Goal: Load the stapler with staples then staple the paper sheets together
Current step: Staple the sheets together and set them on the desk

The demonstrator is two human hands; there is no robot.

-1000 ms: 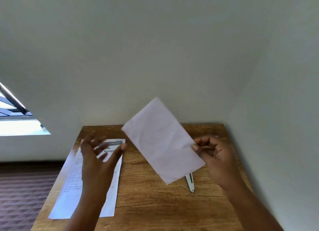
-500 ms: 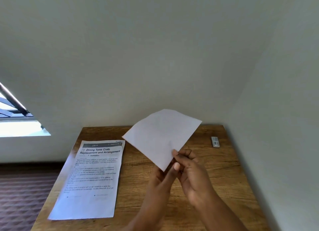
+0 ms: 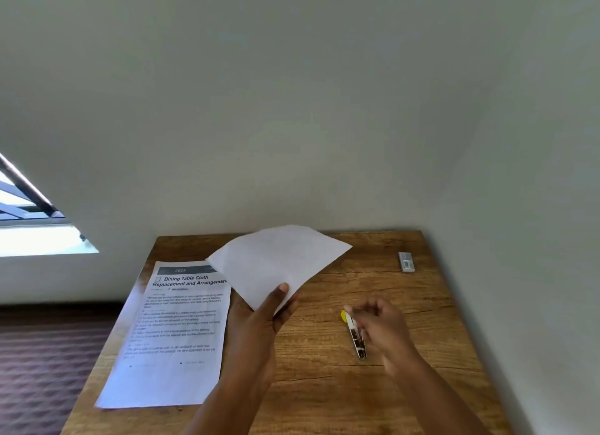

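Note:
My left hand (image 3: 259, 321) pinches the near corner of white paper sheets (image 3: 279, 262) and holds them up over the middle of the wooden table (image 3: 324, 386). A metal stapler (image 3: 355, 337) with a yellow tip lies on the table to the right. My right hand (image 3: 380, 327) is just beside and partly over the stapler, blurred, fingers loosely curled, holding nothing. A small box of staples (image 3: 406, 261) lies near the table's far right corner.
A printed page headed "Dining Table Cloth Replacement and Arrangement" (image 3: 175, 330) lies flat on the table's left side, hanging slightly over the left edge. White walls close in behind and on the right. A window (image 3: 29, 226) is at far left.
My right hand has let go of the sheets and dropped right to the stapler. My left hand now holds the sheets alone, lower and tilted flatter.

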